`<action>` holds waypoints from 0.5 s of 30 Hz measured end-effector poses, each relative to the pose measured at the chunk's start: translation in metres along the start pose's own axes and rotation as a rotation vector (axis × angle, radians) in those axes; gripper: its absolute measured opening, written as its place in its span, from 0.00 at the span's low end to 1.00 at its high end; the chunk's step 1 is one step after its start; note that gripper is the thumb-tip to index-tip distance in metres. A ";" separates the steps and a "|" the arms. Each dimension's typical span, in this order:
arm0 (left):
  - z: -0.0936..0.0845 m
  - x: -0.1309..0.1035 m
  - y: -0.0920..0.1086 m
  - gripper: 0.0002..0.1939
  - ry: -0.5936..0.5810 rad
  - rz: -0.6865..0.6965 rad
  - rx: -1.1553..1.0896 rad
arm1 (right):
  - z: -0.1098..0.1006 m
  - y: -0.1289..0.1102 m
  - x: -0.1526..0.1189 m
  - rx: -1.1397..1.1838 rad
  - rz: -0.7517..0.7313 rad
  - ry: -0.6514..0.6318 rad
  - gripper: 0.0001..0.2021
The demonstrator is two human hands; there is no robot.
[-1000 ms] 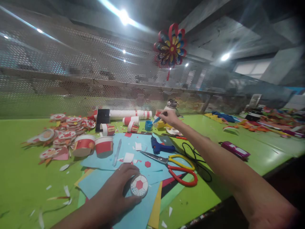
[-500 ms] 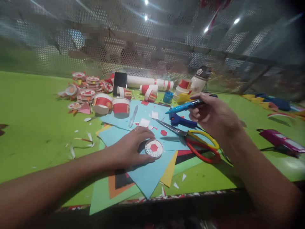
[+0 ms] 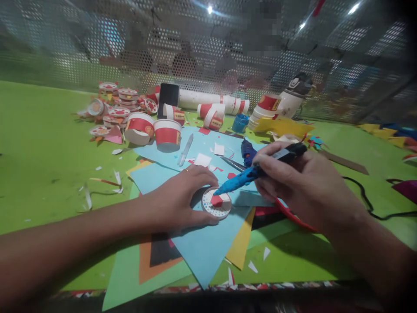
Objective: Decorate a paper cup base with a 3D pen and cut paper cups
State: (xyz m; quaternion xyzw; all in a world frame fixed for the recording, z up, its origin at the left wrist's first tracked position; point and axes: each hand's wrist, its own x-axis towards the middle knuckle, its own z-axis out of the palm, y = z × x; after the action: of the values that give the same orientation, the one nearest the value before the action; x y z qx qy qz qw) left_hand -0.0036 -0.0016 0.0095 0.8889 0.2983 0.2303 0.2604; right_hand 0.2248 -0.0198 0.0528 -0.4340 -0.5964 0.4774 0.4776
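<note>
The disc (image 3: 217, 207) lies on blue paper (image 3: 208, 252) toward the front edge of the bench (image 3: 48, 174), its rim gripped by the left hand (image 3: 184, 198) between thumb and fingers. The right hand (image 3: 299, 184) grips a pen (image 3: 239, 179), tip at the disc; contact is unclear. Beyond are cups (image 3: 167, 135); near the back edge, a bottle (image 3: 289, 104).

no readable text or numbers

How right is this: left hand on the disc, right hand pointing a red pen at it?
The colour is wrong: the head view shows the left hand on the disc, the right hand pointing a blue and black pen at it.
</note>
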 end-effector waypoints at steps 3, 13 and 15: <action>0.000 0.001 0.000 0.24 0.001 0.009 -0.003 | 0.008 0.007 -0.003 -0.139 0.014 -0.017 0.11; 0.000 0.002 0.000 0.23 0.000 -0.010 0.017 | 0.015 0.004 -0.008 -0.346 -0.175 0.007 0.08; 0.000 0.002 0.000 0.24 0.005 -0.011 0.004 | 0.015 0.004 -0.010 -0.362 -0.186 -0.009 0.07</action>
State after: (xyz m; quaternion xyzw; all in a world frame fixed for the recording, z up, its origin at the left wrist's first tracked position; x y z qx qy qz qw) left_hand -0.0017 -0.0006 0.0100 0.8872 0.3043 0.2307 0.2589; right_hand 0.2118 -0.0309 0.0456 -0.4537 -0.7120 0.3180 0.4313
